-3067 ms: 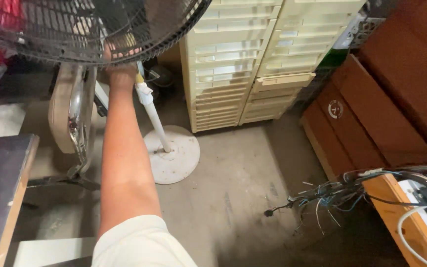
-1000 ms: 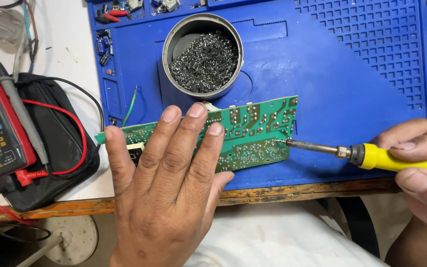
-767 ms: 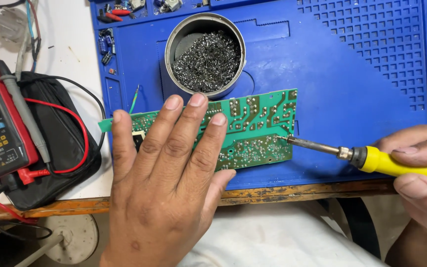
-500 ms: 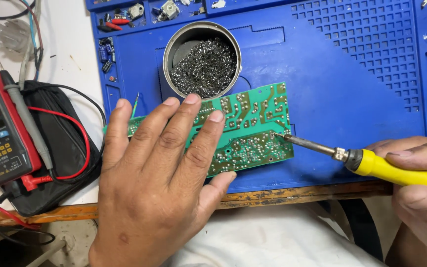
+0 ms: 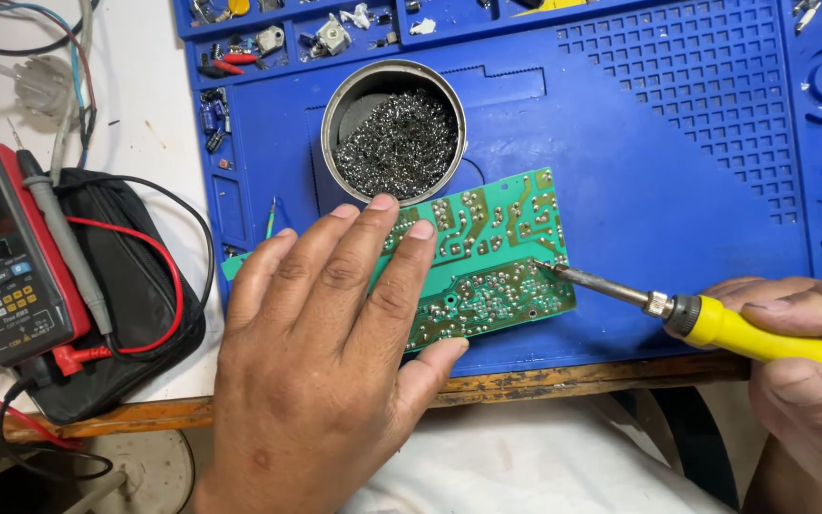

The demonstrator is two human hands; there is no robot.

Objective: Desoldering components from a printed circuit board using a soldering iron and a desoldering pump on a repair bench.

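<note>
While a multimeter [image 5: 7,262] sits left of my left hand [image 5: 335,352], its fingers lie flat, spread, pressing the circuit board [image 5: 487,262]; my right hand [image 5: 801,366] fingers clamp the soldering iron [image 5: 706,319], tip touching the board's right edge.

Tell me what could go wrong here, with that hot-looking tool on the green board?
The left hand lies flat on the green board, fingertips not far from the soldering iron tip, so a slip might burn them. The right hand holds the iron far back on its yellow handle, so the tip may wander onto neighbouring joints. The board sits near the edge of the blue mat and could slide toward the lap.
</note>
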